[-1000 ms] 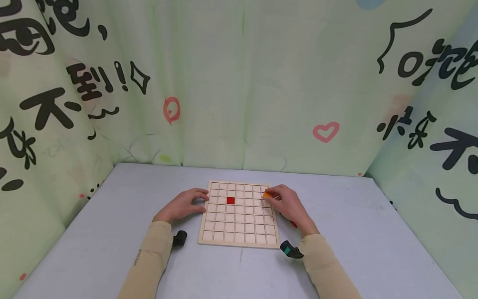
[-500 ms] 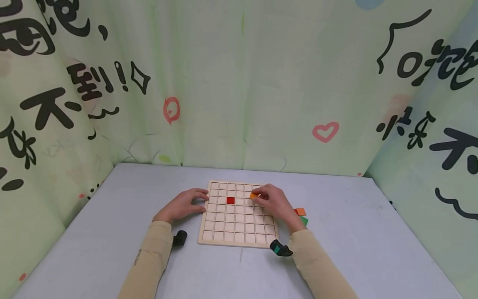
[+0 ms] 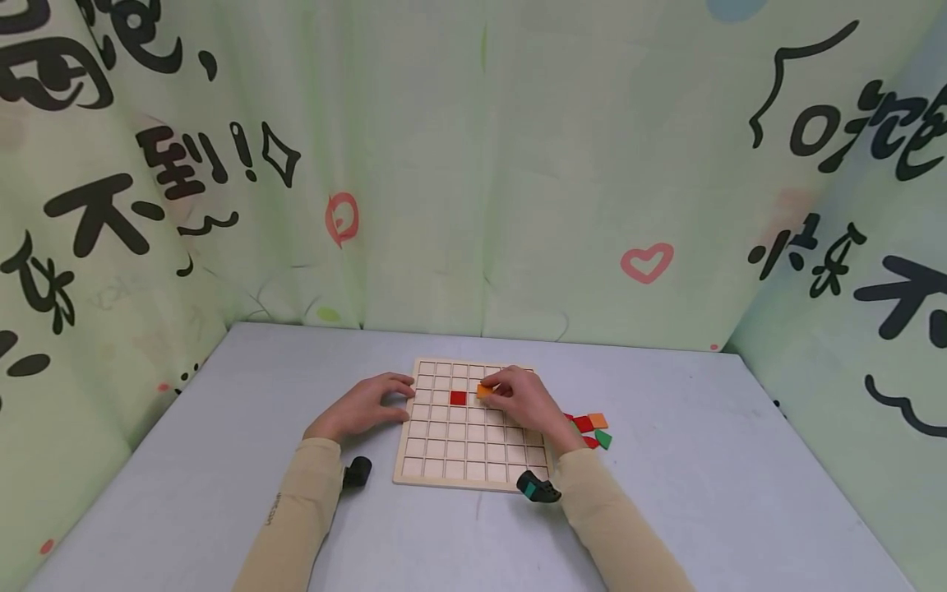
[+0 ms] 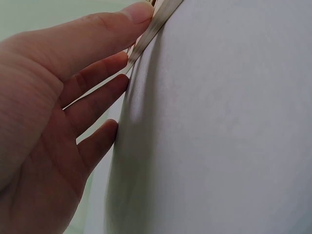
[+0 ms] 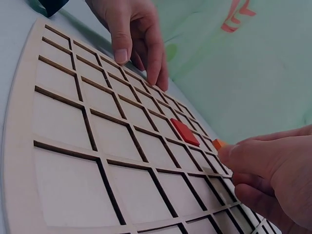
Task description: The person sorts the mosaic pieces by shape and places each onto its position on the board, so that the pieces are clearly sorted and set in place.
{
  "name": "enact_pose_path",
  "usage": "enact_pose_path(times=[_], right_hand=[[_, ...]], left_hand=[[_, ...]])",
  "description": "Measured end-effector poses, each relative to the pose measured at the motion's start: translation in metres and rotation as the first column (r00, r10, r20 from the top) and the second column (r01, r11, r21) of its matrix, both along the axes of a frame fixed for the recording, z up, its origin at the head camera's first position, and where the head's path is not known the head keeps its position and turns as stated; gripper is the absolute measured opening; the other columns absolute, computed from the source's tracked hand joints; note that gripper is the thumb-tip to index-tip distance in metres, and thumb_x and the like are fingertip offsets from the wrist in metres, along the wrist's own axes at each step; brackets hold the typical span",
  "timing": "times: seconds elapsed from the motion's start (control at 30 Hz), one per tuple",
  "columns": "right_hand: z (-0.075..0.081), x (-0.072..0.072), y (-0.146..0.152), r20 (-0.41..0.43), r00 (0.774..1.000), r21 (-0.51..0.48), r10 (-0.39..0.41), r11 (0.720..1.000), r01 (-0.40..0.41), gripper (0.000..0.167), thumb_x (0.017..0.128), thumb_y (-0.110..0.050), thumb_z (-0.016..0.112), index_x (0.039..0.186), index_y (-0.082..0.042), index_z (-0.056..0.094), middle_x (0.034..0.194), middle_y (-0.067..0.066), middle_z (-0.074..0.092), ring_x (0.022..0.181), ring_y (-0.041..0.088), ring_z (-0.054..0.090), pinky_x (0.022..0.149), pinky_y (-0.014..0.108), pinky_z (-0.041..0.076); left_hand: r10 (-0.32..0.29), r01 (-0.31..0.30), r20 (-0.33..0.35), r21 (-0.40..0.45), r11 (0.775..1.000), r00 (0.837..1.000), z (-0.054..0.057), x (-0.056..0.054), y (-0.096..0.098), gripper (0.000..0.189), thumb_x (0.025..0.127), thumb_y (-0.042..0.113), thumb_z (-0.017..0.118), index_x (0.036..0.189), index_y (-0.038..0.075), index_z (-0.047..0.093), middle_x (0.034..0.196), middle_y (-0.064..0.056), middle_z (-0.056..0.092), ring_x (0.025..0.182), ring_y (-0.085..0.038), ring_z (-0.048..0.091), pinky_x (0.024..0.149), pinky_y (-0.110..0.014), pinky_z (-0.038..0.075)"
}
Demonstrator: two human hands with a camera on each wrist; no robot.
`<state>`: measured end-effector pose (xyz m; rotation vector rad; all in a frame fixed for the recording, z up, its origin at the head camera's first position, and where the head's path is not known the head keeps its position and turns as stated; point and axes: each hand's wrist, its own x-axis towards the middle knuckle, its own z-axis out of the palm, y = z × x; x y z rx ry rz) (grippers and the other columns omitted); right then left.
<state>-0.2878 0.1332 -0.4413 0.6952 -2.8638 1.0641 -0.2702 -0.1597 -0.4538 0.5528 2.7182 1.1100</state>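
Observation:
A wooden grid board (image 3: 454,450) lies flat on the table. One red square tile (image 3: 458,398) sits in a cell in its upper part, left of centre. My right hand (image 3: 527,403) pinches an orange tile (image 3: 484,391) between thumb and fingers, over the board just right of the red tile. In the right wrist view the orange tile (image 5: 219,144) shows only in part past the thumb. At the board's left edge rests my left hand (image 3: 364,407), its fingers and thumb spread along the rim. The left wrist view shows its thumb (image 4: 139,12) at the wooden edge.
Several loose red, orange and green tiles (image 3: 584,423) lie on the white table (image 3: 703,460) to the right of the board, partly behind the right forearm. A patterned light-green curtain (image 3: 422,164) encloses the table at the back and sides.
My right hand has carried the orange tile leftward from the board's right edge to near the red tile. More of the loose tiles shows now. The left hand has stayed put.

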Motion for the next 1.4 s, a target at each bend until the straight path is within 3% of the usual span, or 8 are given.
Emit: enact_pose_path(times=[0.33,0.67,1.4], right_hand=[[-0.001,0.001,-0.010,-0.006,0.998,0.061,0.063,0.996,-0.063,0.024,0.089,-0.008,0.071,0.113,-0.003,0.071,0.104,0.006,0.065,0.086,0.015,0.059,0.078,0.029,0.053],[-0.003,0.001,-0.014,0.017,1.000,0.093,0.021,0.995,-0.023,0.023,0.089,-0.009,0.071,0.111,-0.007,0.073,0.104,0.003,0.063,0.086,0.015,0.053,0.077,0.028,0.051],[-0.008,-0.002,-0.012,0.058,0.998,0.038,-0.003,0.999,0.001,0.023,0.088,-0.011,0.072,0.111,-0.007,0.072,0.101,0.001,0.063,0.085,0.014,0.056,0.078,0.028,0.052]], left_hand=[[-0.005,0.005,-0.008,-0.012,1.000,1.000,0.000,0.000,0.000,0.033,0.086,0.014,0.076,0.116,0.006,0.068,0.141,-0.009,0.052,0.137,-0.031,0.041,0.114,-0.046,0.034],[0.000,0.000,-0.003,-0.014,1.000,1.000,0.001,0.000,0.001,0.033,0.086,0.015,0.076,0.117,0.006,0.068,0.142,-0.009,0.052,0.137,-0.031,0.040,0.114,-0.046,0.034],[-0.019,0.019,-0.015,-0.021,1.000,1.000,0.004,0.002,0.000,0.034,0.087,0.015,0.075,0.118,0.004,0.067,0.142,-0.010,0.052,0.136,-0.032,0.041,0.113,-0.047,0.034]])
